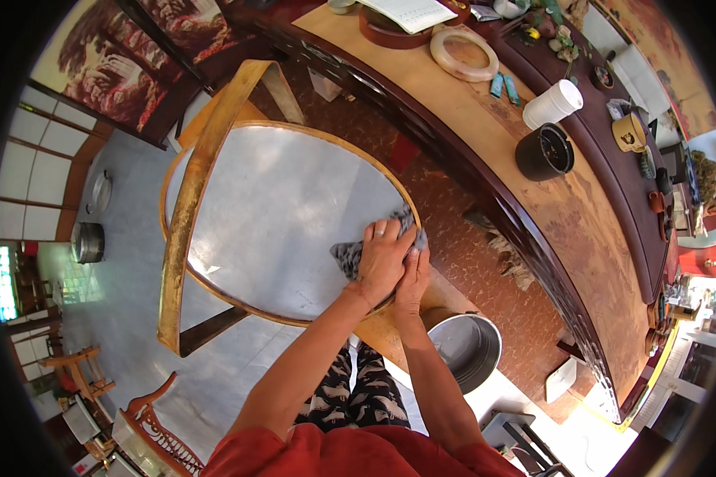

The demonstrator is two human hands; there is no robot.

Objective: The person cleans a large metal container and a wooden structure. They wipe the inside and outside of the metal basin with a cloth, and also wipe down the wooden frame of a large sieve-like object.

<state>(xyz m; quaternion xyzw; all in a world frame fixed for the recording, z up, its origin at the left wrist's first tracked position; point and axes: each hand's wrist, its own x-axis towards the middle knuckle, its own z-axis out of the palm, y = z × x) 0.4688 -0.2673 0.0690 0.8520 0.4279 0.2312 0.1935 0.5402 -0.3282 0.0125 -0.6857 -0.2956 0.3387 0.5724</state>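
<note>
A large round panel (270,199) with a smooth grey face and a wooden rim stands in front of me, a wide wooden band (197,191) arching across its left side. Over the panel's lower right edge, my left hand (383,258) presses a bunched grey-and-black patterned cloth (346,258). My right hand (412,282) is tight against the left one, its fingers closed around the cloth where it folds over the rim. Part of the cloth is hidden beneath both hands.
A metal pot (465,350) sits close to my right forearm. Along the right runs a curved wooden table (453,111) bearing a black cup (544,152), a white cup (553,103) and a pale ring (464,56). A carved wooden chair (155,429) is at lower left.
</note>
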